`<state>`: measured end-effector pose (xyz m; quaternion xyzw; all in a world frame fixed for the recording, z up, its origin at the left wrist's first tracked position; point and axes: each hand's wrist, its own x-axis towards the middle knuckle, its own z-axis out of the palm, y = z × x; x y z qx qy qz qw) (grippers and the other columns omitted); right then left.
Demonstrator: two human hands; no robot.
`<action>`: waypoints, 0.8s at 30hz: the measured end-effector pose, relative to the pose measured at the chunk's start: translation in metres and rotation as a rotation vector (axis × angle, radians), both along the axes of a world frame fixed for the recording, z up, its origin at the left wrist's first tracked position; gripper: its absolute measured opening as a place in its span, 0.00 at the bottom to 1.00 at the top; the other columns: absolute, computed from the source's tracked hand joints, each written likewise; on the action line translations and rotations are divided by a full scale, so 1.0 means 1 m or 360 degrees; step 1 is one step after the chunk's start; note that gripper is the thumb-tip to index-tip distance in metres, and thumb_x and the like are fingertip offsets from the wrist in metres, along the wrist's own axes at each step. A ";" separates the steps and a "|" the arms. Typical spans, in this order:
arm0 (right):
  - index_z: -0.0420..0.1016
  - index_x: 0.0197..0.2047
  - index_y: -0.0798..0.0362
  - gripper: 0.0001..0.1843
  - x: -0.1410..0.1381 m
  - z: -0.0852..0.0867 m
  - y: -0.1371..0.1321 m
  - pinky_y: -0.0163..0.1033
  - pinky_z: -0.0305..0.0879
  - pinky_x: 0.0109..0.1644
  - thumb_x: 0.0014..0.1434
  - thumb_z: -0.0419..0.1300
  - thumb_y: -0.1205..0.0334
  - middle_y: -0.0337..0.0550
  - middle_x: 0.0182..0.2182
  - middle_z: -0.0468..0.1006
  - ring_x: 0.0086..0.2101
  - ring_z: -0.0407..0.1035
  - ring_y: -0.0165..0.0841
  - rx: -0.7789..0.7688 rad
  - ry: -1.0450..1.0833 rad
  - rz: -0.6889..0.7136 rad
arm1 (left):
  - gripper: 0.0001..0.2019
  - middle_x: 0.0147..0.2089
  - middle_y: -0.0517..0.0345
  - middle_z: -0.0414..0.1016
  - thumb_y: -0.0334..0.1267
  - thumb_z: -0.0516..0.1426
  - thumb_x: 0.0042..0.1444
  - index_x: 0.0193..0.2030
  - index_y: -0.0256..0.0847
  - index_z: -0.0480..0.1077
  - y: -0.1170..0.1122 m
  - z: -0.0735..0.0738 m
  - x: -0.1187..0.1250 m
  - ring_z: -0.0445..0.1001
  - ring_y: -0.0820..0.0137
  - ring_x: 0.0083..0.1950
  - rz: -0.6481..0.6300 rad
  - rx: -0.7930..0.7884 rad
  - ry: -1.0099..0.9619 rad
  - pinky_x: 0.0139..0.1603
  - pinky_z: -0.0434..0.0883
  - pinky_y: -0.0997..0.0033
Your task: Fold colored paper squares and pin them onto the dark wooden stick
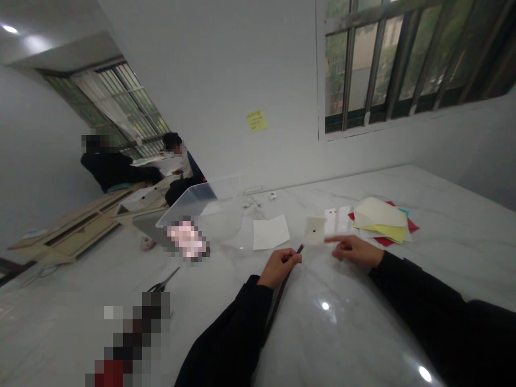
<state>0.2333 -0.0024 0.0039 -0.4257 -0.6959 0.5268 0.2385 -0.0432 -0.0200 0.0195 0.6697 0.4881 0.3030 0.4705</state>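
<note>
My left hand [279, 267] is shut around a long, thin dark rod [279, 301], whose tip rises just past my fingers. My right hand [357, 251] lies to the right with its index finger stretched out and its other fingers curled. That fingertip meets the edge of a small white paper square [314, 231] with a dark hole in it. The rod's tip is close to the square's lower left corner. A white paper sheet [271, 232] lies on the marble table [330, 322] left of my hands, and a stack of coloured paper [379, 220] lies to the right.
A clear plastic box [189, 207] and steel scissors [163, 282] lie on the table to my left, beside two pixelated objects. A cable [252, 191] lies near the far edge. Two seated people [113, 169] work at a separate table beyond, under a barred window.
</note>
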 end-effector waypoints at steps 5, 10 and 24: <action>0.76 0.53 0.57 0.24 -0.016 0.015 -0.025 0.30 0.48 0.23 0.59 0.60 0.50 0.36 0.23 0.72 0.19 0.54 0.22 -0.0529 0.0034 0.1210 | 0.16 0.21 0.65 0.62 0.48 0.59 0.55 0.28 0.35 0.72 0.000 0.004 0.002 0.56 0.77 0.24 0.0017 -0.0007 -0.0068 0.28 0.52 0.75; 0.76 0.42 0.59 0.21 -0.013 0.006 -0.008 0.30 0.42 0.21 0.55 0.62 0.48 0.30 0.19 0.61 0.18 0.48 0.21 -0.0333 0.0384 0.0223 | 0.17 0.23 0.63 0.64 0.49 0.58 0.55 0.28 0.35 0.72 0.001 0.005 0.001 0.59 0.76 0.25 0.0016 0.0012 -0.0042 0.28 0.54 0.75; 0.77 0.52 0.55 0.25 -0.016 0.005 -0.019 0.34 0.63 0.33 0.55 0.63 0.50 0.39 0.24 0.76 0.26 0.68 0.30 -0.0306 0.0010 0.0720 | 0.17 0.21 0.65 0.61 0.50 0.58 0.54 0.28 0.35 0.72 0.000 0.005 0.002 0.55 0.77 0.24 0.0017 -0.0036 -0.0039 0.27 0.50 0.75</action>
